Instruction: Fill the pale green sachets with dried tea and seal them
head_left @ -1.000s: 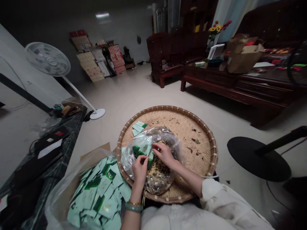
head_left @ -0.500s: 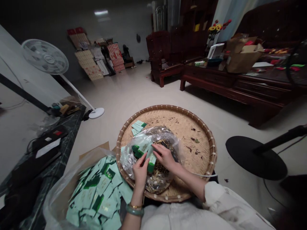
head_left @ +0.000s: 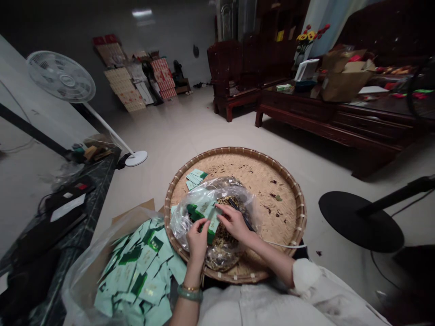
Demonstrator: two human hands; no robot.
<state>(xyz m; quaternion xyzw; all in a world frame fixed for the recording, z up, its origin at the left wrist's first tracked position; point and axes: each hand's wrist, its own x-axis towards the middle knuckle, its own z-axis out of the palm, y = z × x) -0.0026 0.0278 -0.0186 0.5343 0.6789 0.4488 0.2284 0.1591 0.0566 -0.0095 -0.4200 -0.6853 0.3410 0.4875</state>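
Note:
A pale-green sachet [head_left: 214, 222] with a dark-green end is pinched between my two hands above an open clear plastic bag [head_left: 185, 226]. My left hand [head_left: 197, 237] grips its left edge, thumb against fingers. Its upper right edge is between the thumb and fingers of my right hand [head_left: 234, 222]. A black stick-like tool [head_left: 233, 204] lies along the right hand, partly hidden; I cannot tell whether it is held. Dark and yellowish dried tea-like bits [head_left: 226, 237] fill the bag, with more green sachets [head_left: 204, 209] at its left. Everything rests on a round woven bamboo tray [head_left: 285, 181].
Several flat sachets [head_left: 196, 177] lie at the tray's back left. A plastic-lined box of green sachets [head_left: 136, 271] stands left of the tray. A white cord [head_left: 285, 246] crosses its right rim. Around it are a white fan [head_left: 136, 158], a black round base [head_left: 360, 222] and a wooden table [head_left: 306, 108].
The sachet has tilted slightly between my hands, and my left fingers have shifted a little on its edge. The camera view has moved slightly.

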